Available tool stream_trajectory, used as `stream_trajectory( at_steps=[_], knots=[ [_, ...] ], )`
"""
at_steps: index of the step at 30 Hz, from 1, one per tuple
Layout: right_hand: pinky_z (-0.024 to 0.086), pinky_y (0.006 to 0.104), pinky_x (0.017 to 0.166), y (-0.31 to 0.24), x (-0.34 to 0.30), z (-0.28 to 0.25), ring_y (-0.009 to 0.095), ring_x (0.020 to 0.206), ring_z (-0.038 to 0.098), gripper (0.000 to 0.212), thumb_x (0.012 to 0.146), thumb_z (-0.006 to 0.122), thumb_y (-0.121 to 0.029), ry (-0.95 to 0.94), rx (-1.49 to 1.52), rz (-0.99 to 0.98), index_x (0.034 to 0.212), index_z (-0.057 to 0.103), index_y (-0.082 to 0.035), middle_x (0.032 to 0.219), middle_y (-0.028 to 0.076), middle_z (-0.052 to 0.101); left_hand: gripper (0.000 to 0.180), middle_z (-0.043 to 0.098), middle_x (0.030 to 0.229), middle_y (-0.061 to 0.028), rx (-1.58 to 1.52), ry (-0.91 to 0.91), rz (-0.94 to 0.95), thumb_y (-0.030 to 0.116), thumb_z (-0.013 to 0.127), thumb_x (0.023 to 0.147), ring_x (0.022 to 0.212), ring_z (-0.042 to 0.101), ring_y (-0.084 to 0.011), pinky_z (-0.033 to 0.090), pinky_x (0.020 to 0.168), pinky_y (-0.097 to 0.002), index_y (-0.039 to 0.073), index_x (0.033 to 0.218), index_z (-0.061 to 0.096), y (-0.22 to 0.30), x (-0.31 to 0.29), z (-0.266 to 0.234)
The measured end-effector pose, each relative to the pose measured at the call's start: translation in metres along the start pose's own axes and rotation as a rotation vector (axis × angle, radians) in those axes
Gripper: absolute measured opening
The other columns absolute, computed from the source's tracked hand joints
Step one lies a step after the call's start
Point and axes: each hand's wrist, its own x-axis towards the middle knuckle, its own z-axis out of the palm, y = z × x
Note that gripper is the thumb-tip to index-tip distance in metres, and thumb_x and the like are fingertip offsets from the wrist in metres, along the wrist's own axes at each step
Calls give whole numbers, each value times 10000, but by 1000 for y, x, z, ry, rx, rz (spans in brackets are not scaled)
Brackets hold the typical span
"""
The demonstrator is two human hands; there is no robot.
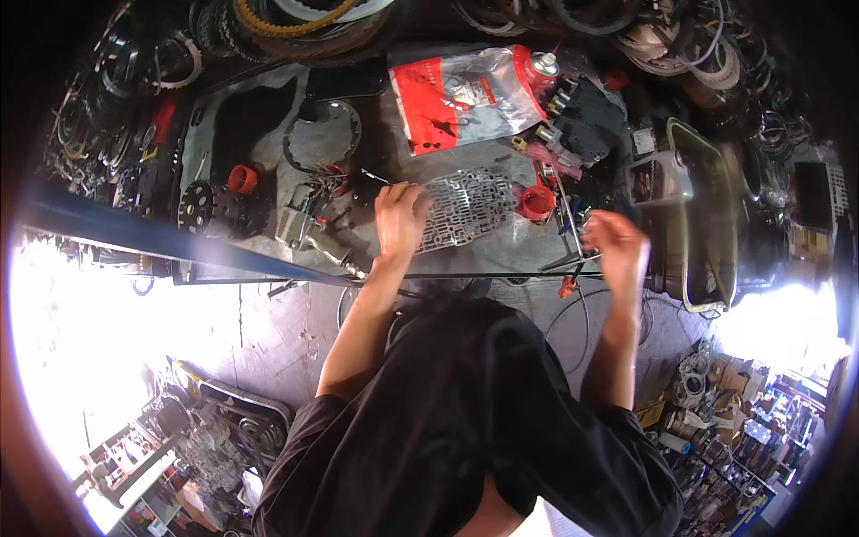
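A flat grey metal valve body plate [470, 208], cut with maze-like channels, lies on the metal workbench [367, 148]. At its left edge is my left hand [400, 219], its fingers curled closed on that edge. My right hand [616, 240] hovers to the right of the plate, near the bench's front edge, slightly blurred. Its fingers are bent together, and whatever they hold is too small or smeared to name. Between that hand and the plate stand a red round cup [537, 203] and a T-shaped metal tool [565, 219].
A red and clear plastic bag [470, 98] lies behind the plate, with a spray can [543, 64] beside it. Left are a black ring [322, 134], a second red cup [242, 179] and an air tool [300, 225]. A large metal pan [702, 215] stands right.
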Motion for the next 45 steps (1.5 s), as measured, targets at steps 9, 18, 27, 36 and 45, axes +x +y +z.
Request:
stream_trajectory(
  at_steps=[9,18,27,36,45],
  knots=[
    [548,287,549,163,103,-315,164,624,679,178,941,600,-26,436,-332,178,1083,702,9,800,99,725,158,711,961,-97,79,53,124,95,803,786,935,640,-334,522,850,-439,77,933,748,-2,9,-1],
    [574,343,559,268,194,-353,187,644,720,162,921,623,-136,169,-508,450,957,751,-44,786,110,743,199,704,1028,-91,195,-155,0,110,800,814,975,632,-325,512,884,-433,72,999,739,20,13,0],
    [562,513,757,344,253,-371,403,916,737,337,918,531,-229,-26,-1240,-23,1120,732,-48,949,248,738,171,713,1024,-101,244,-151,-28,139,782,816,1011,638,-345,531,896,-446,103,982,755,16,12,-3],
    [520,376,559,261,213,-406,211,614,688,295,856,619,-192,218,-653,183,1088,768,-86,736,107,721,199,693,979,-74,202,-126,-24,148,798,802,969,643,-321,543,855,-427,85,984,749,21,13,-6],
    [561,413,785,208,104,-447,253,843,744,256,873,611,-231,313,-952,197,989,799,-103,953,123,784,139,680,932,-52,140,-81,85,161,782,803,963,632,-307,532,852,-433,103,916,725,4,10,-4]
  ],
)
